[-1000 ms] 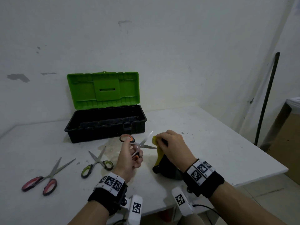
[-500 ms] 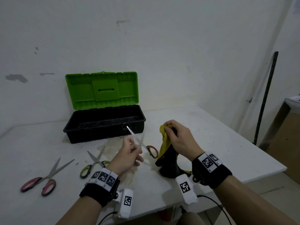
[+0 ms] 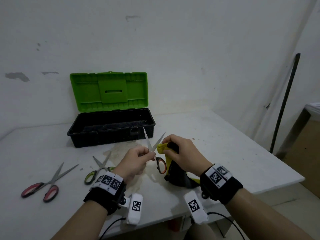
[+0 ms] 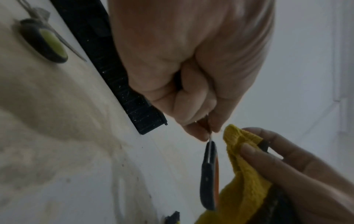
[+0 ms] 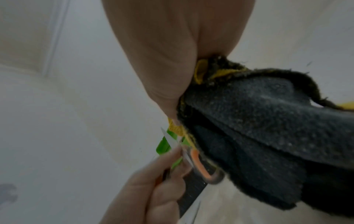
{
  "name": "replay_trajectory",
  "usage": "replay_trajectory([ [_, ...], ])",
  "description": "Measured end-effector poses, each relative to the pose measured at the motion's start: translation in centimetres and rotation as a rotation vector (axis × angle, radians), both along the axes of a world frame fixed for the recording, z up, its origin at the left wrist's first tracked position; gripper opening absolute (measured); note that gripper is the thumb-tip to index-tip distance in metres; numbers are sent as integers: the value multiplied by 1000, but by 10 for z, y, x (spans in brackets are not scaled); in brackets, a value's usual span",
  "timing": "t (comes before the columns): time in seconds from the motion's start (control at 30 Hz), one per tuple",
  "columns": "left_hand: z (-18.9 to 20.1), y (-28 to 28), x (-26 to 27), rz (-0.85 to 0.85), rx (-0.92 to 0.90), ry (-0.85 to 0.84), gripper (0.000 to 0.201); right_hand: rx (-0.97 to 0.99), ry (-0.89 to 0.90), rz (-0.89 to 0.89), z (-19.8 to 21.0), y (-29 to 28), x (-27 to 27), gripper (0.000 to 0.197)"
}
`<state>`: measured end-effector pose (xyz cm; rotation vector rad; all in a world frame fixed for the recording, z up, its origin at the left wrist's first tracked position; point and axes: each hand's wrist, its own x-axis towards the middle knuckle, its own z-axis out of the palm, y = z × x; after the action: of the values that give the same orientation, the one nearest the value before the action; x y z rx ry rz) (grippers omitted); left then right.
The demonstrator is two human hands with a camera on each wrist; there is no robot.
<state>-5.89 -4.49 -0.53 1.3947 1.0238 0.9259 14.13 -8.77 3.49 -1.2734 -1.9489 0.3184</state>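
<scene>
Left hand (image 3: 135, 161): thumb and fingertips pinch the orange-handled scissors (image 3: 152, 150) near the pivot, the other fingers curled in. The blades are spread in a V and point up and away toward the toolbox (image 3: 110, 130), and the handle loops hang below. Gripping at the pivot likely leaves the steel bare for wiping and keeps the tips off the body.

Right hand (image 3: 183, 156): fingers curl round a yellow-and-black cloth (image 3: 176, 175), with a yellow fold bunched at the fingertips just beside the blades. The rest of the cloth trails down to the bench (image 3: 225, 153). The fold looks to be a pad readied for one blade; I cannot tell whether it touches yet.

The scissors are held above the bench, in front of the toolbox. The toolbox lid is propped open, probably to take the finished tools.

The green-handled scissors (image 3: 99, 168) and red-handled scissors (image 3: 50, 181) lie open on the bench to the left, apart from each other, seemingly queued.
</scene>
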Motion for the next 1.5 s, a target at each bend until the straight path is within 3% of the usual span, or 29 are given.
replay_trajectory([
  [0.27, -2, 1, 2, -81, -76, -8, 22, 186, -82, 61, -15, 5, -7, 17],
  [0.43, 2, 0, 3, -76, -51, 37, 21, 135, -80, -65, -16, 6, -9, 13],
  [0.53, 2, 0, 5, -44, -70, 58, 22, 105, 6, -220, -10, 9, -6, 11],
  [0.67, 4, -4, 10, -43, -112, 26, 21, -13, 192, -204, -3, 3, -9, 7],
  [0.8, 3, -2, 11, -45, -125, 52, 19, -2, 74, -203, -11, 5, -10, 7],
  [0.9, 2, -2, 9, -56, -123, 61, 22, 84, -56, -237, -19, 5, -9, 17],
  [1.03, 5, -2, 8, -71, -112, 77, 22, -5, -238, -177, -19, -4, -9, 35],
  [1.17, 2, 1, 6, -66, -122, 88, 22, 89, -144, -124, -23, -3, -7, 20],
  [1.33, 3, 0, 6, -69, -108, 78, 15, 179, -250, -18, -32, -5, -9, 22],
  [1.5, 0, 2, 1, -68, -88, 90, 23, 161, -165, -208, -19, 10, 5, 20],
])
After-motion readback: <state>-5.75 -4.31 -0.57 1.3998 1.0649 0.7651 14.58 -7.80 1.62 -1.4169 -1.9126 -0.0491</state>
